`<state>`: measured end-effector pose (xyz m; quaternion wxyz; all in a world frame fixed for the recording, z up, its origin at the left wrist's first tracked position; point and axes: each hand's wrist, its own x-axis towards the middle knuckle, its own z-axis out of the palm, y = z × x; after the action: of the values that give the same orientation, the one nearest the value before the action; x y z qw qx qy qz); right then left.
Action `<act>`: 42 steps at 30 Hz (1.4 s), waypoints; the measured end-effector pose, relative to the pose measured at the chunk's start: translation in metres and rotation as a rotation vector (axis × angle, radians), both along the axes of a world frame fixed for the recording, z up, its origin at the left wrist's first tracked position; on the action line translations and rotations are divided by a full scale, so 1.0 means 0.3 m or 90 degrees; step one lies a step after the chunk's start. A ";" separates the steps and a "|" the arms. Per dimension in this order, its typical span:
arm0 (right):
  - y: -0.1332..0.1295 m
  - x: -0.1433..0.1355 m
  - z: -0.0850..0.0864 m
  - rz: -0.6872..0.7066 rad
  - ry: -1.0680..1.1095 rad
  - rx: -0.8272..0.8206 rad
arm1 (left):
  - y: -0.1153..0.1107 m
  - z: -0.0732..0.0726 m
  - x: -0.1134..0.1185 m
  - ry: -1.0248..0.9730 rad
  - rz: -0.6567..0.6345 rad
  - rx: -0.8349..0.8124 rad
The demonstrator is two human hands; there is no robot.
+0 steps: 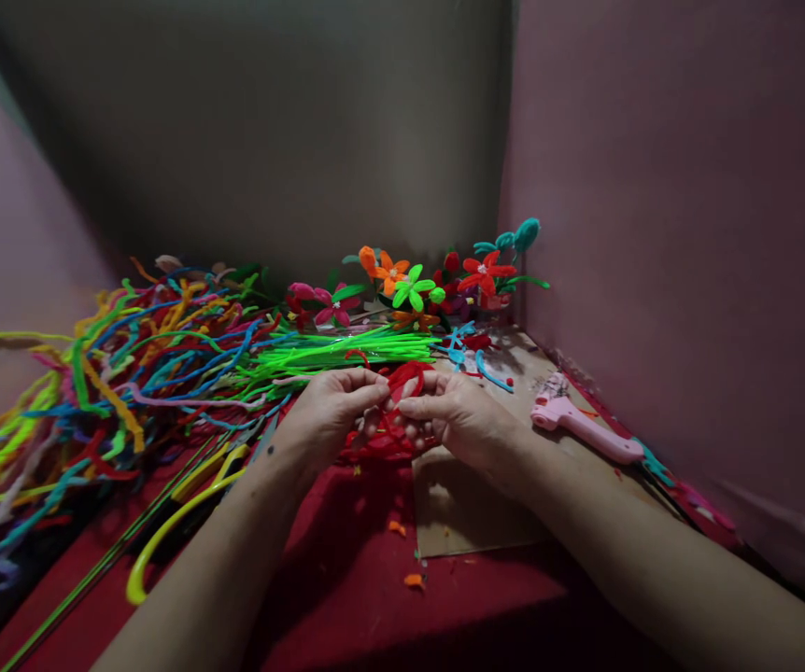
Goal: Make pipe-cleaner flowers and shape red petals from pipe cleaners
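Observation:
Both hands meet near the middle of the head view, over a bunch of red pipe cleaners (pixel 381 452) on the red cloth. My left hand (pixel 336 411) is closed, thumb and forefinger pinching a red pipe cleaner. Opposite it, my right hand (pixel 462 415) is closed too, its thumb pressed on a looped red pipe cleaner (pixel 409 373) that stands up between the hands. The fingers partly hide how the red strands run. Just behind lies a bundle of bright green pipe cleaners (pixel 353 349).
A heap of mixed pipe cleaners (pixel 164 345) lies left, yellow-handled scissors (pixel 157 541) near my left forearm. Fuzzy flowers (pixel 413 287) stand at the back. A pink glue gun (pixel 585 425) rests on cardboard (pixel 473 509) at right. Walls stand behind and to the right.

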<state>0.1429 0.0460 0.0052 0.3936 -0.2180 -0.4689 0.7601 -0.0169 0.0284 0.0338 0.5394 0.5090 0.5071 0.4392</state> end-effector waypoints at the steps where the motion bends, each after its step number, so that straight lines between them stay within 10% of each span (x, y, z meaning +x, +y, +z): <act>1: 0.001 -0.002 0.002 -0.015 0.006 -0.007 | -0.001 0.000 0.003 -0.004 0.011 -0.003; 25: -0.013 -0.023 0.009 -0.322 -0.009 0.070 | -0.036 0.020 0.059 0.101 0.062 0.064; 42: -0.024 -0.029 0.004 -0.360 -0.039 0.136 | -0.053 0.011 0.090 0.169 0.133 0.092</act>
<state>0.1341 0.0389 0.0065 0.5962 -0.3201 -0.4781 0.5599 0.0102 0.0124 0.0371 0.3810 0.5443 0.5912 0.4572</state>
